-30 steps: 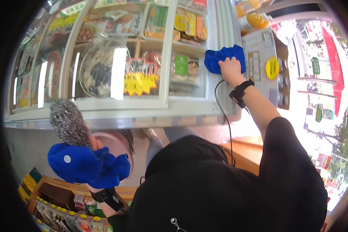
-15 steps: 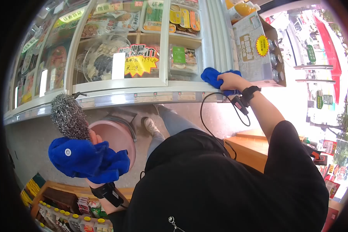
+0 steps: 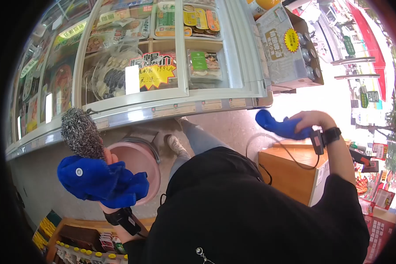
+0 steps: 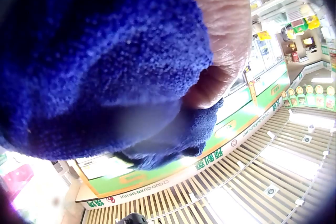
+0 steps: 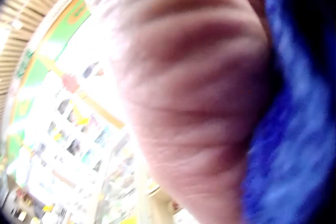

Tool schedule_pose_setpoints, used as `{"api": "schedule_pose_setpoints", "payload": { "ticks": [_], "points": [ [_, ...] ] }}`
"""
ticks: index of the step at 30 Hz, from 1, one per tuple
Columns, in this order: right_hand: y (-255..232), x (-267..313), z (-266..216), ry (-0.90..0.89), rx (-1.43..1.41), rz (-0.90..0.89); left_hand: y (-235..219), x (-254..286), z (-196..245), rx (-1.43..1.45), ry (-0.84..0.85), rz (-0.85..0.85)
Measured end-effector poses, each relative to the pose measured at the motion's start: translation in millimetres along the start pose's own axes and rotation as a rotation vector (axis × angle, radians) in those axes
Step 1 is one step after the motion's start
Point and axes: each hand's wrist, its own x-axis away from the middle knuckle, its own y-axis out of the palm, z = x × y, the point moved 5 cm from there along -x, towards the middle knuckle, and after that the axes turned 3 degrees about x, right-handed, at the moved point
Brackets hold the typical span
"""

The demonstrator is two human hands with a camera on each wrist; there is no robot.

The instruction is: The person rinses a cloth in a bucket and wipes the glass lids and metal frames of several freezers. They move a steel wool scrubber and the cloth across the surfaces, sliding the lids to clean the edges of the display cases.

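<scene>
My left hand (image 3: 111, 156) holds a grey steel-wool scrubber (image 3: 81, 133) together with a bunched blue cloth (image 3: 102, 181) that has a white round tag. In the left wrist view that cloth fills much of the frame and my fingers curl into it. My right hand (image 3: 311, 121) grips a second blue cloth (image 3: 280, 126), held in the air past the right end of a glass-topped freezer (image 3: 136, 105). Close up in the right wrist view, this cloth (image 5: 294, 124) lies against my palm. Packaged food shows under the freezer's glass.
A pink bucket (image 3: 138, 165) stands on the floor below the left hand. A wooden box (image 3: 290, 165) sits under the right hand. At the freezer's right end is a carton of cans (image 3: 290, 48). Shelves of goods (image 3: 81, 246) stand behind at lower left. A cable trails from the right wrist.
My right hand, with its blue cloth, has come off the freezer's right edge and moved right and towards my body. The left hand keeps its scrubber and cloth nearly in place.
</scene>
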Motion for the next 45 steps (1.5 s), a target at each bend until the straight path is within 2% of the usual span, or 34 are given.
{"api": "schedule_pose_setpoints", "payload": {
  "ticks": [2,4,5,6,8,9,10,11,12,13,14,15,18,19,20,22,23,24,26,28,30,31,32,34,36,38,39,41,42,44,45],
  "points": [
    [23,5,35,0.221,0.268,0.103,11,-13,-2,-0.134,0.008,0.169],
    [31,4,50,0.303,0.176,0.231,17,-24,-5,-0.275,0.018,0.343],
    [29,-5,63,0.356,0.275,0.337,17,-26,-7,-0.351,0.021,0.429],
    [30,-7,72,0.359,0.259,0.331,15,-31,-9,-0.364,0.011,0.424],
    [21,-8,76,0.258,0.168,0.467,14,-43,-13,-0.38,0.051,0.41],
    [16,-7,80,0.152,0.165,0.579,19,-50,-15,-0.386,0.046,0.405],
    [7,-6,85,0.222,0.096,0.611,34,-57,-22,-0.362,-0.045,0.426],
    [0,-3,83,0.127,-0.083,0.676,42,-61,-29,-0.335,-0.134,0.45],
    [-7,2,82,0.034,-0.263,0.736,30,-55,-31,-0.338,-0.14,0.452],
    [-13,8,77,0.115,-0.229,0.754,27,-48,-32,-0.339,-0.064,0.051],
    [-13,12,62,0.067,-0.397,0.75,33,-41,-32,-0.329,0.015,-0.348],
    [-13,11,49,0.012,-0.492,0.753,26,-42,-31,-0.27,-0.017,-0.529],
    [-11,-15,41,-0.109,-0.752,0.845,4,-59,-24,-0.223,-0.105,-0.384],
    [-12,-24,34,-0.157,-0.947,0.873,1,-64,-24,-0.224,-0.111,-0.363],
    [-15,-32,21,-0.151,-0.944,0.858,-2,-69,-24,-0.233,-0.119,-0.353],
    [-25,-32,-7,-0.328,-1.179,1.018,-6,-77,-23,-0.241,-0.138,-0.345],
    [-31,-37,-27,-0.388,-1.183,1.069,-7,-81,-26,-0.238,-0.147,-0.342],
    [-38,-48,-36,-0.419,-1.047,1.098,-8,-85,-26,-0.236,-0.156,-0.339],
    [-43,-73,-72,-0.421,-0.699,1.039,-9,-95,-29,-0.238,-0.179,-0.339],
    [-43,-111,-91,-0.499,0.125,1.067,-9,-104,-34,-0.228,-0.204,-0.343],
    [-32,-144,-97,-0.426,0.51,0.896,-10,-113,-35,-0.22,-0.236,-0.345],
    [-28,-150,-104,-0.384,0.692,0.912,-11,-117,-37,-0.214,-0.248,-0.346],
    [-27,-151,-109,-0.384,0.691,0.9,-11,-120,-40,-0.209,-0.26,-0.351],
    [-15,-153,-112,-0.236,1.03,0.668,-14,-128,-44,-0.194,-0.29,-0.359],
    [-13,-159,-107,-0.188,0.965,0.626,-14,-133,-46,-0.178,-0.316,-0.37],
    [-22,-167,-100,-0.076,0.776,0.465,-15,-137,-47,-0.167,-0.337,-0.384],
    [-26,-169,-96,-0.075,0.779,0.46,-16,-139,-48,-0.161,-0.348,-0.394],
    [-36,-168,-93,-0.213,0.529,0.479,-19,-143,-47,-0.157,-0.372,-0.424],
    [-36,-168,-93,-0.214,0.531,0.475,-21,-145,-46,-0.156,-0.388,-0.447],
    [-39,-161,-95,-0.275,0.223,0.478,-28,-149,-42,-0.176,-0.448,-0.538],
    [-38,-160,-94,-0.273,0.224,0.478,-31,-150,-42,-0.205,-0.497,-0.62]
  ]
}}
